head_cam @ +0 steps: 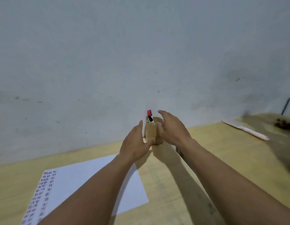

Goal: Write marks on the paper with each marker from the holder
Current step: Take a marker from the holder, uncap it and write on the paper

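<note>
Both hands flank the wooden holder: left hand at 9 o'clock seems touching it, right hand at 3 o'clock open; markers stand inside.

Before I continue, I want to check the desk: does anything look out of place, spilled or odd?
Mostly tidy. The holder stands upright between both hands, markers inside. The paper lies flat but askew to the desk edge. Far right, a dark, blurred clump looks like a spill; I cannot tell what it is.
</note>
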Demonstrator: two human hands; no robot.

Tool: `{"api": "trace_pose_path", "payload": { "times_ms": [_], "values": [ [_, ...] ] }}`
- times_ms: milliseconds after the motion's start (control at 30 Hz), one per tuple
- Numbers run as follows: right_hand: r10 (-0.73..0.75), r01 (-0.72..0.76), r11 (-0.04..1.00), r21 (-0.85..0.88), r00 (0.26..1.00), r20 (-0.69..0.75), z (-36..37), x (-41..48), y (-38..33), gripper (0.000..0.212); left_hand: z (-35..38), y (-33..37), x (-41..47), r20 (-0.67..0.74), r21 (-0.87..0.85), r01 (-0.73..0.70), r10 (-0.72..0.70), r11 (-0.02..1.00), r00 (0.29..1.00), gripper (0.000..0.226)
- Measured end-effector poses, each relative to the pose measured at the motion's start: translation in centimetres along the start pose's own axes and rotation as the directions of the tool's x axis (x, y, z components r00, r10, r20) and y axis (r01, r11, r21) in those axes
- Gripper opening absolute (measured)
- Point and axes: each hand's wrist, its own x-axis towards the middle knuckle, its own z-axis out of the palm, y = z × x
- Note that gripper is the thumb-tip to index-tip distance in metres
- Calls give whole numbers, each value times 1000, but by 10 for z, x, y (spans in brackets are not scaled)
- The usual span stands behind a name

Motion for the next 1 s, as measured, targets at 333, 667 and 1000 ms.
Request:
{"api": "trace_pose_path", "payload": {
  "times_ms": [333, 667, 1000],
  "values": [
    [49, -49, 999, -2, 997, -52, 40, 24, 7, 27, 32, -5, 25, -9, -238, 150, -157, 959, 988, 38],
    [132, -125, 990, 59, 983, -127, 42, 33, 1, 28, 46, -1, 28, -71, -327, 131, -163, 936, 984, 51],
    [105, -98, 994, 43, 968, -226, 42, 31, 1, 28, 47, 1, 27, -78, -317, 129, -162, 939, 984, 55]
  ]
}}
